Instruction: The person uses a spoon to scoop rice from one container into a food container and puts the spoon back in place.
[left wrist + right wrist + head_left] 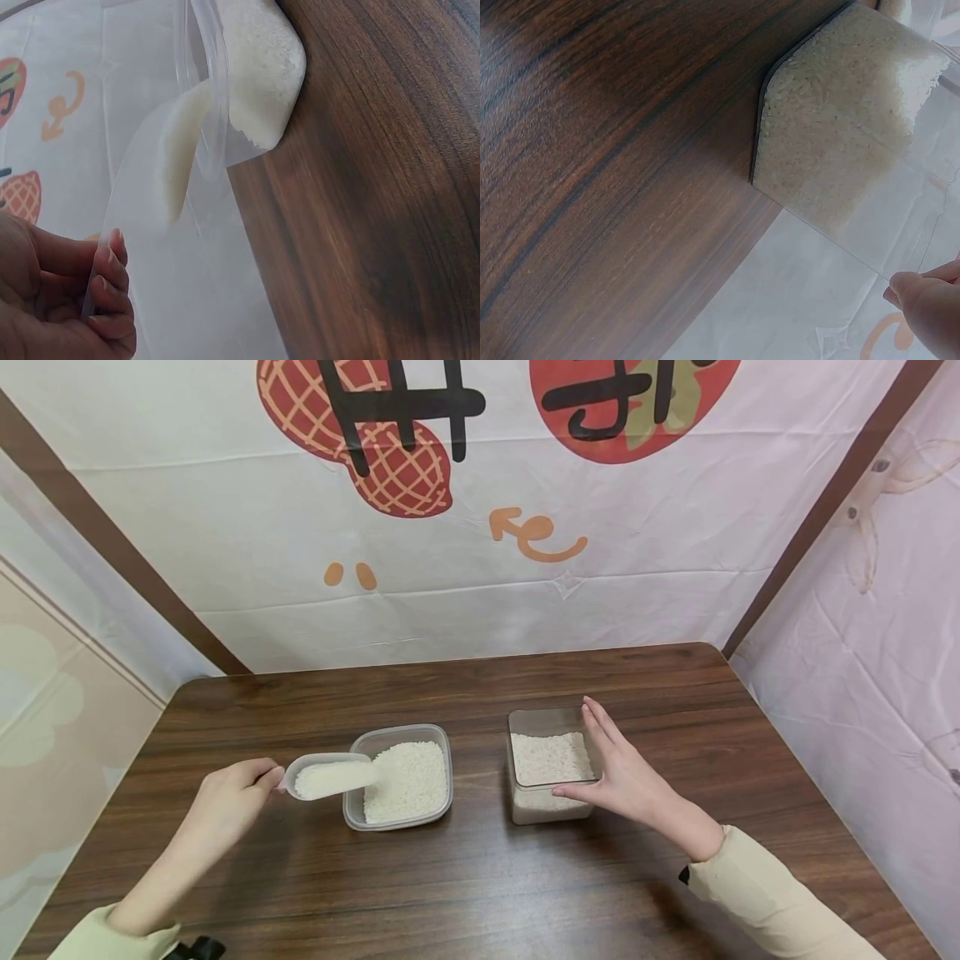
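My left hand point(232, 797) pinches the handle of a translucent plastic scoop point(131, 195). A heap of white rice point(330, 779) lies in the scoop, whose front end overlaps the left rim of a plastic food container point(448, 789). More white rice point(412, 785) fills much of that container. On the right, my right hand point(626, 777) holds the rim of a clear square box point(551, 718), with its thumb at the near side and fingers along the far right corner. Rice point(825, 127) fills the lower part of this box.
Both containers stand on a dark wood-grain table point(480, 893), with a gap between them. A white printed cloth point(480, 627) hangs behind the table's back edge, and further cloth hangs at both sides.
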`<state>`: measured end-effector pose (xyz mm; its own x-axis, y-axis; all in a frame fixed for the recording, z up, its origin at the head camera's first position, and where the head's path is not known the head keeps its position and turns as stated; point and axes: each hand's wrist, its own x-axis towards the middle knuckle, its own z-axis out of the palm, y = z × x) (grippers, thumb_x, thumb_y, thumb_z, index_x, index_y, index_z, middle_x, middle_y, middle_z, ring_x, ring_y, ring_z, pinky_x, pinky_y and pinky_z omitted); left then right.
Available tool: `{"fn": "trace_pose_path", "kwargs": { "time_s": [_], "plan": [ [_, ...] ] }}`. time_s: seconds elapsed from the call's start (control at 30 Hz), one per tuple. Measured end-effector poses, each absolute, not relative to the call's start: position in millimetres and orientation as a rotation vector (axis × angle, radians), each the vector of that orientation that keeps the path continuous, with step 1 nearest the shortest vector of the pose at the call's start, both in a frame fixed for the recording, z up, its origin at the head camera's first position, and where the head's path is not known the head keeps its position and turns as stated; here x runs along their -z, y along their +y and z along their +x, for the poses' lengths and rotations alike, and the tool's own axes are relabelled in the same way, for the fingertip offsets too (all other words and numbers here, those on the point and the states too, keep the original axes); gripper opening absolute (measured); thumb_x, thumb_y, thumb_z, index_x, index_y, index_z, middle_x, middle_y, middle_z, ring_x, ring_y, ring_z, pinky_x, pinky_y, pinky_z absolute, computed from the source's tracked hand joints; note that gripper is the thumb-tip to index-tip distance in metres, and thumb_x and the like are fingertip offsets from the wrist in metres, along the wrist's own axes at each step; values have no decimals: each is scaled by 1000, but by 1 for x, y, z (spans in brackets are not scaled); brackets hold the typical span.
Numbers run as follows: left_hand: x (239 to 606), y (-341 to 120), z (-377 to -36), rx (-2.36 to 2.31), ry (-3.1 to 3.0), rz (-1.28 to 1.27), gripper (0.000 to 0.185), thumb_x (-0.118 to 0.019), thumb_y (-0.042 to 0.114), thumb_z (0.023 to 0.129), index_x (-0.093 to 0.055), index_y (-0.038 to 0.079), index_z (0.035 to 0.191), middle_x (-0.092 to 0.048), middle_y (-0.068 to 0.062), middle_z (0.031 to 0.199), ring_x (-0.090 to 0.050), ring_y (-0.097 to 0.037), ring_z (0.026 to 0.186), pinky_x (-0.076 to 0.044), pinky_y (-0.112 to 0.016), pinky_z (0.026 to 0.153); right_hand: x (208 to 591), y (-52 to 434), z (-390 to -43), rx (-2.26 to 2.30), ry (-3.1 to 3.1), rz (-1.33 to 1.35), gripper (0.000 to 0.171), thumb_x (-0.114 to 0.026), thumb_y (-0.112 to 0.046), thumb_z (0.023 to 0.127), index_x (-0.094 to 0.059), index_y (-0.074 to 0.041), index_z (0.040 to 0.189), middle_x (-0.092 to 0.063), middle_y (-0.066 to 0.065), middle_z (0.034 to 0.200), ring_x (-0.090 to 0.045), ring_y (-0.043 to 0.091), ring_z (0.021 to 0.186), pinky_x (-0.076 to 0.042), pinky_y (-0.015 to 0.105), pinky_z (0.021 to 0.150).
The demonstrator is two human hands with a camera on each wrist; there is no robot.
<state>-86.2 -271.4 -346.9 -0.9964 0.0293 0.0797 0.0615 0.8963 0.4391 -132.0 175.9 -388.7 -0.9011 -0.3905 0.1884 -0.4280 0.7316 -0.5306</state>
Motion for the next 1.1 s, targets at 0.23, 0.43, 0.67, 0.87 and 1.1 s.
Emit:
{"fn": "trace_pose_path", "kwargs": {
  "time_s": [0.23, 0.43, 0.67, 0.87, 1.1],
  "plan": [
    [343, -264, -90, 629, -2959, -122, 22, -46, 10, 92, -62, 6, 78, -50, -1, 65, -42, -17, 60, -33, -31, 54, 389, 176, -132, -905, -2858, 680, 112, -69, -59, 67, -12, -2, 144, -7, 6, 152, -27, 32, 131, -32, 48, 99],
    [339, -253, -90, 543, -2901, -196, 16, -50, 5, 88, -63, 3, 78, -58, -6, 73, -48, -21, 66, -37, -36, 57, 389, 176, -132, -899, -2852, 679, 112, -70, -59, 67, -14, 0, 144, -7, 6, 152, -27, 32, 131, -32, 47, 99],
    [339, -246, -92, 504, -2830, -253, 10, -56, 3, 84, -61, 2, 75, -59, -7, 71, -50, -22, 67, -39, -39, 58, 389, 176, -131, -909, -2860, 673, 112, -69, -60, 67, -11, -4, 145, -6, 5, 152, -27, 32, 131, -32, 47, 99],
    [339, -244, -95, 495, -2778, -284, 9, -57, 1, 81, -60, 2, 73, -56, -5, 67, -49, -21, 64, -38, -38, 56, 390, 176, -131, -906, -2850, 673, 112, -69, -60, 66, -12, -3, 145, -7, 6, 152, -28, 32, 131, -32, 48, 99],
    [335, -239, -98, 521, -2796, -275, 10, -56, 3, 82, -59, 1, 73, -53, -4, 65, -45, -21, 63, -36, -35, 55, 389, 176, -131, -908, -2851, 675, 112, -69, -60, 67, -12, -3, 144, -7, 5, 152, -28, 32, 131, -32, 48, 98]
  ]
}}
